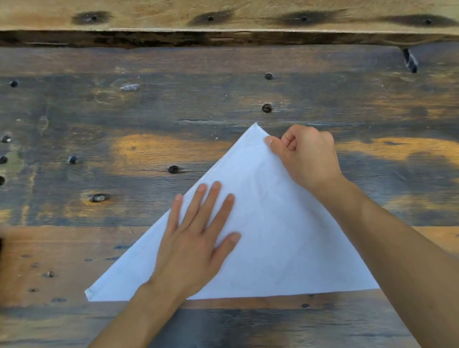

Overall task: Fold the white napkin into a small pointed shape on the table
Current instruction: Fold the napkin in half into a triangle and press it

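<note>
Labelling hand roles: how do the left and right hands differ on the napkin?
The left hand lies flat, fingers straight and spread; the right hand is curled, pinching the napkin edge. The left hand presses mid-left, nearer the person; the right hand sits by the far tip. Both touch the napkin.

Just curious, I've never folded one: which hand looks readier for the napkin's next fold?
Probably the right hand: it pinches the napkin edge near the top point, while the left hand lies flat, pinning it.
</note>
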`<state>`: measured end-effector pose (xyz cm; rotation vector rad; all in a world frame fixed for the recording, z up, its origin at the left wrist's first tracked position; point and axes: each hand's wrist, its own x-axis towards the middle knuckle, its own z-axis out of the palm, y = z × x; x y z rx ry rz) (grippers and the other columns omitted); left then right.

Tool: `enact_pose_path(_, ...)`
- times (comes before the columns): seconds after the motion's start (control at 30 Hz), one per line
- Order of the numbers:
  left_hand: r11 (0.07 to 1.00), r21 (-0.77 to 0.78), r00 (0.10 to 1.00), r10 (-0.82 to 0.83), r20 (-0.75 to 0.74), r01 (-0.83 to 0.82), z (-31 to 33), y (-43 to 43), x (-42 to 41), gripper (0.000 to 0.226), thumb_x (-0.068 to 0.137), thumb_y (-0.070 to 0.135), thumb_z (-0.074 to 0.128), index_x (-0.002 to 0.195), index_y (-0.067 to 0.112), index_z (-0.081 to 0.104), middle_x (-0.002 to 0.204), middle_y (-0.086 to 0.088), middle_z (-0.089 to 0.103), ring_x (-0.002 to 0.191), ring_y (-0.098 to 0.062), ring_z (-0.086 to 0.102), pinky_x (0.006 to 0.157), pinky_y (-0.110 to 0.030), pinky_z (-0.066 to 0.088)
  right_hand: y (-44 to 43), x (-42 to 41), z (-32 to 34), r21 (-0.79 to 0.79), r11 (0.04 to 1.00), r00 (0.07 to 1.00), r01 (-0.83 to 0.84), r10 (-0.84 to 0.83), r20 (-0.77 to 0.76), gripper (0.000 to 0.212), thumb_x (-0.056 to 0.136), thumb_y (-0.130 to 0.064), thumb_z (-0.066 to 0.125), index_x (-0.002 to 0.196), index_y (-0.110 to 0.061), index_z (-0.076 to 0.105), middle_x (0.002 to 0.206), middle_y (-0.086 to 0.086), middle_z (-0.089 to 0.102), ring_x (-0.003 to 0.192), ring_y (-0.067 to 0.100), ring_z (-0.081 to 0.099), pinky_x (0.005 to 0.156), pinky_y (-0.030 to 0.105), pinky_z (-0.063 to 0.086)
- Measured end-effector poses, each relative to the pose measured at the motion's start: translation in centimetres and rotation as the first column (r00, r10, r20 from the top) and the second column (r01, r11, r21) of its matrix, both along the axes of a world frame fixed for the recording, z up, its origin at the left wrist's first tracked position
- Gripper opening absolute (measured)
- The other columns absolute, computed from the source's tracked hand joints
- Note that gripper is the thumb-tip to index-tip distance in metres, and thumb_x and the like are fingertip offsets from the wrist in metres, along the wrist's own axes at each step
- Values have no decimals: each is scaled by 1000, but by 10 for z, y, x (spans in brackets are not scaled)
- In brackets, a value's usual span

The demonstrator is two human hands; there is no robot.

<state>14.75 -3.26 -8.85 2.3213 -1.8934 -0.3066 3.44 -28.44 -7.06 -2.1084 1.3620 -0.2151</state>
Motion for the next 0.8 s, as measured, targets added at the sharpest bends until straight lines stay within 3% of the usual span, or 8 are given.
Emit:
enact_pose_path(0.17,996,63,998,57,25,-58,4,48,35,63,104,51,31,160,24,23,170,-2,16,156,-25,14,123,-55,18,0,2,3,6,1000,1000,-18,18,-23,40,94,-49,63,77,-12,64,63,-5,60,76,21,57,68,29,37)
enact_pose_path(0.33,986,69,988,146,53,-149,4,72,56,62,105,50,25,160,22,22,169,-2,16,156,-25,14,123,-56,18,3,4,5,-2,1000,998,-24,23,-55,41,95,-49,60,79,-12,62,67,-2,61,79,23,56,68,30,37)
enact_pose_path(0.43,989,6,988,150,31,-150,5,72,54,61,104,46,32,158,18,30,167,-6,24,155,-27,21,122,-55,21,9,5,5,-53,999,998,-10,7,-63,39,96,-49,57,80,-13,58,71,0,61,79,25,55,68,31,35)
enact_pose_path(0.47,982,-41,983,182,1,-182,6,71,53,59,103,44,39,154,15,39,163,-9,34,150,-29,32,118,-52,28,12,6,4,-71,997,998,-2,-3,-65,38,97,-47,56,81,-13,57,72,0,61,79,27,54,69,32,34)
enact_pose_path(0.53,933,-147,945,324,-52,-328,14,74,51,49,97,43,51,134,13,63,139,-9,58,121,-31,56,96,-44,39,18,8,3,-92,996,997,10,-17,-72,34,99,-44,53,83,-14,55,71,-1,56,80,29,52,73,34,34)
enact_pose_path(0.6,873,-208,897,435,-75,-441,22,88,51,36,92,45,58,108,16,73,112,-3,64,94,-28,56,79,-40,36,20,8,0,-98,995,997,11,-18,-71,33,100,-42,51,84,-13,55,72,-1,55,80,30,51,76,36,35)
enact_pose_path(0.7,844,-194,865,475,-161,-500,26,128,53,32,89,47,59,95,18,72,90,7,62,79,-22,56,74,-39,39,15,7,-2,-85,996,995,-4,-4,-96,34,101,-44,49,86,-14,54,75,1,56,82,30,50,73,36,35)
enact_pose_path(0.8,813,-113,807,530,-260,-570,25,163,53,34,86,50,60,96,20,71,82,12,56,79,-10,52,80,-26,42,9,7,-2,-84,996,992,-34,24,-120,36,102,-45,46,87,-13,53,70,1,54,80,33,50,71,36,32)
